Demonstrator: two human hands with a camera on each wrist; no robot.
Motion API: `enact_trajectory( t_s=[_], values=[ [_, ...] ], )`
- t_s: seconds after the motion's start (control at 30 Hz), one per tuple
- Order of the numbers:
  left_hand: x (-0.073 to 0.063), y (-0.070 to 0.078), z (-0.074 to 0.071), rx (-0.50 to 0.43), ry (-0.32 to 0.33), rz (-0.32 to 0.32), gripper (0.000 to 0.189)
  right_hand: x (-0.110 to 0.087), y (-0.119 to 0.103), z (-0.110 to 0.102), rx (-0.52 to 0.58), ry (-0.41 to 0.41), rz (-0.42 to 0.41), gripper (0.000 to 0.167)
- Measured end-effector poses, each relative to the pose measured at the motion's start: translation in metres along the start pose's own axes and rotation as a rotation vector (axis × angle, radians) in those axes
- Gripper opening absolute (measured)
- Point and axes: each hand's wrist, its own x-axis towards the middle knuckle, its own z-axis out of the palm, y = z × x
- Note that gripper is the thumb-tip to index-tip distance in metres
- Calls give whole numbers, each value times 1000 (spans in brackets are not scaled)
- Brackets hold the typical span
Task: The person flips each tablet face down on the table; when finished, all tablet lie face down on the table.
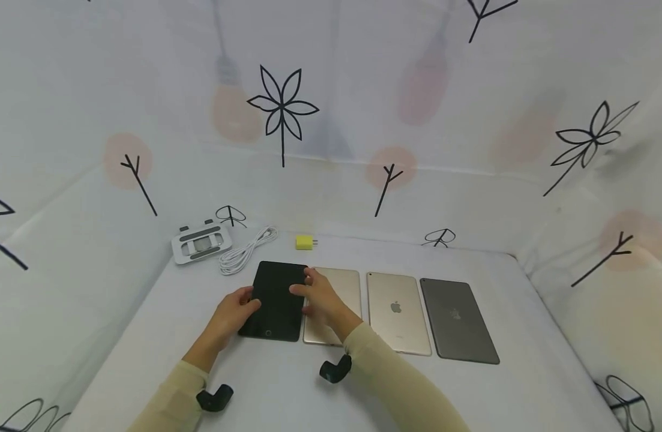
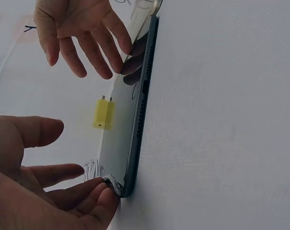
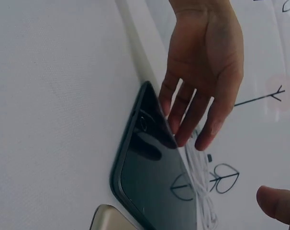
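A tablet with a dark screen [image 1: 275, 303] lies face up on the table, its round home button toward the person. My left hand [image 1: 236, 313] is at its left edge; in the left wrist view the relaxed fingertips [image 2: 105, 184] meet the edge while the thumb stays apart. Over the right edge is my right hand [image 1: 321, 298], fingers loosely spread and overlapping the gold tablet [image 1: 338, 285] beside it. In the right wrist view only the right thumb [image 3: 279, 205] shows, raised off the screen.
Another gold tablet [image 1: 398, 318] and a dark grey tablet [image 1: 460, 324] lie face down to the right. Along the back are a grey-white folding stand [image 1: 192, 254], a coiled white cable [image 1: 237, 259] and a yellow plug adapter [image 1: 305, 242]. Patterned cloth walls [image 1: 331, 198] rise behind.
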Motion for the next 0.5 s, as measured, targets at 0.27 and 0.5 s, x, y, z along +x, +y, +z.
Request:
enact_trajectory(
  t_s=[0.27, 0.5],
  values=[
    [1, -6, -6, -137, -70, -2, 63, 0, -2, -1, 63, 12, 19, 81],
    [2, -6, -9, -198, -100, -31, 63, 3, 2, -5, 97, 10, 34, 79]
  ],
)
